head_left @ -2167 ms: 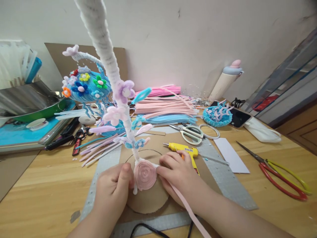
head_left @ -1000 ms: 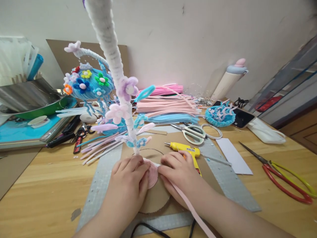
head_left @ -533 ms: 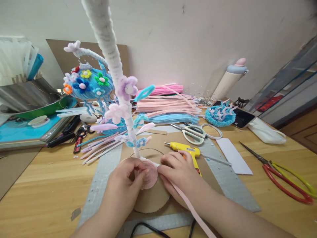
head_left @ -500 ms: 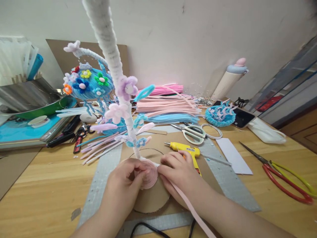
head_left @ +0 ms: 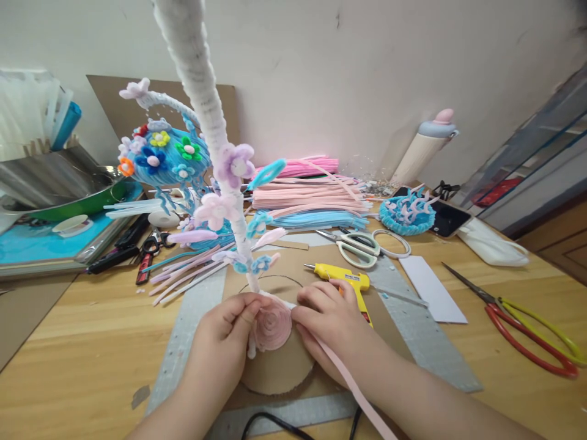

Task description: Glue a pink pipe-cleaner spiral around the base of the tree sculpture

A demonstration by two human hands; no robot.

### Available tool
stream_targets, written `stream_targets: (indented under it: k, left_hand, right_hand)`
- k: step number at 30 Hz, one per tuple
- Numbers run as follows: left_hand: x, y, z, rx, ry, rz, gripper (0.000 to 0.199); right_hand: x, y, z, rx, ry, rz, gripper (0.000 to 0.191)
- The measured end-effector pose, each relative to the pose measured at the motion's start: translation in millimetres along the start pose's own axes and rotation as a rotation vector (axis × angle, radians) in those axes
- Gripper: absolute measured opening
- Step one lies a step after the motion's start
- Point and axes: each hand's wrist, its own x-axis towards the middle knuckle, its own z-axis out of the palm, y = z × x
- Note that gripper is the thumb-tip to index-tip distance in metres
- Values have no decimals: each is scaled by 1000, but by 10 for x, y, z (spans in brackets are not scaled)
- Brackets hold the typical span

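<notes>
A coil of pink pipe cleaner (head_left: pixel 272 327) lies flat on a round cardboard disc (head_left: pixel 279 374). My left hand (head_left: pixel 224 342) is closed, thumb and forefinger pinched at the coil's upper left edge; whatever lies between the tips is hidden. At the coil's right edge, my right hand (head_left: pixel 331 324) grips a long pink pipe cleaner (head_left: pixel 351 384), whose tail runs down under my forearm. A white wrapped stem (head_left: pixel 202 79), dotted with fuzzy flowers, rises from behind the coil. A short white end (head_left: pixel 252 346) shows beside my left fingers.
Behind my right hand lies a yellow glue gun (head_left: pixel 342 275). White-handled scissors (head_left: pixel 358 249) and bundles of pipe cleaners (head_left: pixel 307 198) sit farther back. Red-and-yellow-handled scissors (head_left: pixel 527 333) rest at right. A black cable (head_left: pixel 275 418) crosses the front of the grey mat (head_left: pixel 316 408).
My left fingertips have shifted slightly up and left along the coil, uncovering more of its centre and the white end. My right hand stays nearly still.
</notes>
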Motion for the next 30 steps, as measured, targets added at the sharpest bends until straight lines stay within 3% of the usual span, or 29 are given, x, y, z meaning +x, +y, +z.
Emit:
stream_targets:
  k: [3, 7, 10, 12, 15, 18, 20, 22, 23, 24, 25, 27, 30]
  left_hand:
    - [-6, 30, 20, -229, -103, -103, 23]
    - [-41, 111, 25, -525, -259, -98, 15]
    - [-50, 173, -31, -711, -277, -147, 23]
    - [-10, 185, -116, -781, -177, -147, 30]
    - [130, 146, -292, -867, 122, -117, 37]
    - [254, 84, -414, -1005, 233, -279, 53]
    - [249, 66, -399, -896, 311, -284, 42]
    - [161, 68, -302, -727, 384, -174, 12]
    - [97, 72, -234, -682, 401, -138, 17]
    - [29, 74, -162, -496, 418, -34, 14]
    - [-35, 72, -92, -263, 363, 81, 11]
    - [-124, 46, 21, 190, 68, 243, 5]
    - [-140, -34, 95, 575, -30, 432, 31]
  right_hand:
    - [-1, -1, -7, 4, 4, 2, 12]
    - [0, -3, -23, 12, -7, -4, 14]
    - [6, -2, -13, 14, -2, -1, 14]
    - [5, 1, 10, 10, 7, 6, 13]
    - [-2, 8, 48, 6, 25, 13, 13]
    - [-8, 11, 60, 6, 25, 10, 13]
    - [-6, 7, 50, 12, 20, 12, 12]
    - [-1, -2, 32, 22, 16, 20, 13]
    - [1, -6, 22, 28, 15, 25, 13]
    - [3, -10, 11, 35, 13, 28, 13]
    - [5, -13, 2, 42, 6, 28, 13]
    - [5, -16, -10, 49, -10, 27, 13]
    - [4, -16, -8, 40, -21, 25, 12]
